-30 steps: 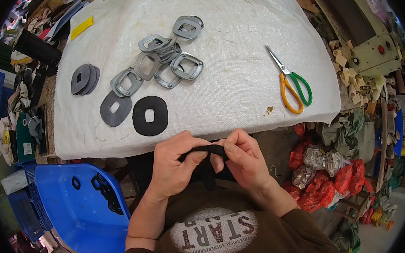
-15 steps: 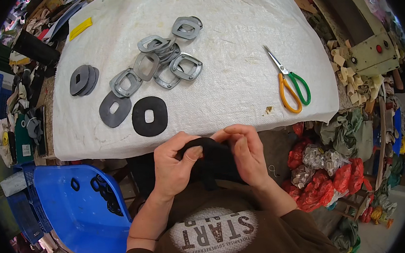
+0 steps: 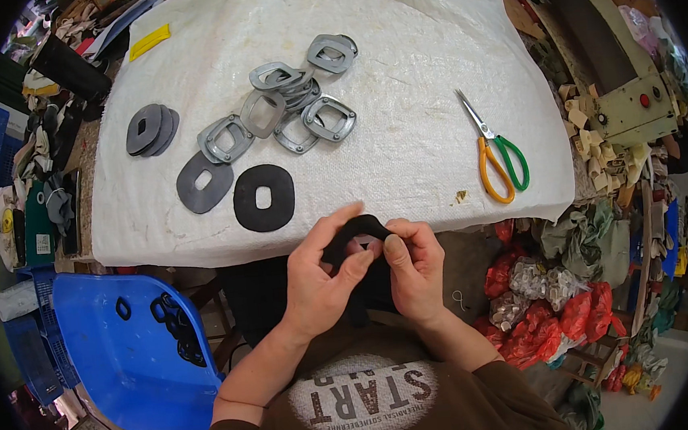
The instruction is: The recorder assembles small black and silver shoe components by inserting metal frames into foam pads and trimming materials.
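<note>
- We hold a black rubber piece (image 3: 359, 238) between both hands, at chest height just short of the near edge of the tabletop (image 3: 405, 170).
- Our left hand (image 3: 321, 285) pinches the piece's left side, thumb in front and fingers curled behind; our right hand (image 3: 415, 270) pinches its right side the same way. The thumbs meet near the piece's middle, and it arches upward between them, so we judge that it is being flexed or worked at its opening.
- Just beyond the left hand, a black oval gasket (image 3: 263, 197) with a rectangular hole lies flat on the white woven cover; a grey gasket (image 3: 203, 181) of the same shape lies just beside it, to its left. Lying flat, both are easy to pick up.
- Further beyond the hands, a loose heap of grey metal frames (image 3: 295, 110) overlaps itself, and a short stack of dark oval pieces (image 3: 151, 131) sits to the left of the heap. Like parts appear to be grouped together.
- Beyond the right hand and to its right, scissors (image 3: 494, 151) with one orange and one green handle lie with handles toward us.
- Below and to the left of the left hand, a blue plastic seat (image 3: 129, 353) carries several black rubber rings (image 3: 177, 329).
- Far beyond the left hand, a yellow rectangular tag (image 3: 149, 42) lies on the cover's far corner; any marking on it is too small to tell.
- To the right of the right hand, below the tabletop, red and clear bags (image 3: 554, 312) sit piled.
</note>
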### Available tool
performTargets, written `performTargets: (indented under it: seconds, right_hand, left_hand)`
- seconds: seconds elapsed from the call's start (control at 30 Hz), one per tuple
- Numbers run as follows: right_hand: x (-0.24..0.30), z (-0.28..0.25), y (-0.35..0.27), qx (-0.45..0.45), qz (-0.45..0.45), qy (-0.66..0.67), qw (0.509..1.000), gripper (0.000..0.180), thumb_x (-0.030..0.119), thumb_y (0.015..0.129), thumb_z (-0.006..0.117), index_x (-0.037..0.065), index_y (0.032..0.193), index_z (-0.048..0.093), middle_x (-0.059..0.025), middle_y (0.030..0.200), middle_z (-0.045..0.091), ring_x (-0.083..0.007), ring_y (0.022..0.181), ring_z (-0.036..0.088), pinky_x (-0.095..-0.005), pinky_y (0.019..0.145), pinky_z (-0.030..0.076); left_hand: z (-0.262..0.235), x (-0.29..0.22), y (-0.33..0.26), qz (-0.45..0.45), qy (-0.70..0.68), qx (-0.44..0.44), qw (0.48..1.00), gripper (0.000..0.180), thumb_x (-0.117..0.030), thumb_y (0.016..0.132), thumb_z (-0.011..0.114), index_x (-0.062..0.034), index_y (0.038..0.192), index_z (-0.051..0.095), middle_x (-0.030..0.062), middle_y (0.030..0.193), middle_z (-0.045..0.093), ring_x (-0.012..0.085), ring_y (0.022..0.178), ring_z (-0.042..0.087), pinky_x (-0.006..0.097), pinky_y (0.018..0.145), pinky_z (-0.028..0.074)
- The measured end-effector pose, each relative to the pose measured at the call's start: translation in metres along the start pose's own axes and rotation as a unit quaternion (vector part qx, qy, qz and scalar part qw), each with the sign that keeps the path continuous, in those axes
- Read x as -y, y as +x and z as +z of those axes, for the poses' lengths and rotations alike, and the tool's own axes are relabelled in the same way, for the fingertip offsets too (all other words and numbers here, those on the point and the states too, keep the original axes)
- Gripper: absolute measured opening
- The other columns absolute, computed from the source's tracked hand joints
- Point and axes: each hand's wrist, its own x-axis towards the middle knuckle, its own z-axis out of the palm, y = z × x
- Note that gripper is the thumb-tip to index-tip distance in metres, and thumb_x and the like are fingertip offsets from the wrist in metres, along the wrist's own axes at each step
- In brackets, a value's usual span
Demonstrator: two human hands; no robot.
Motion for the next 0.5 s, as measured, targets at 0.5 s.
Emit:
performTargets:
  seconds: [0.5]
  right_hand:
    - [0.01,-0.019,0.016,0.103,0.092,0.1,0.985,0.015,0.016,0.09,0.051,0.003,0.084,0.045,-0.0102,0.082,0.055,-0.0149,0.076,0.052,-0.0273,0.072,0.042]
  left_hand:
    - [-0.013,0.005,0.001,-0.01,-0.079,-0.011,0.997,0.01,-0.007,0.084,0.058,0.0018,0.084,0.053,0.0034,0.075,0.058,0.0061,0.069,0.052,0.02,0.064,0.042]
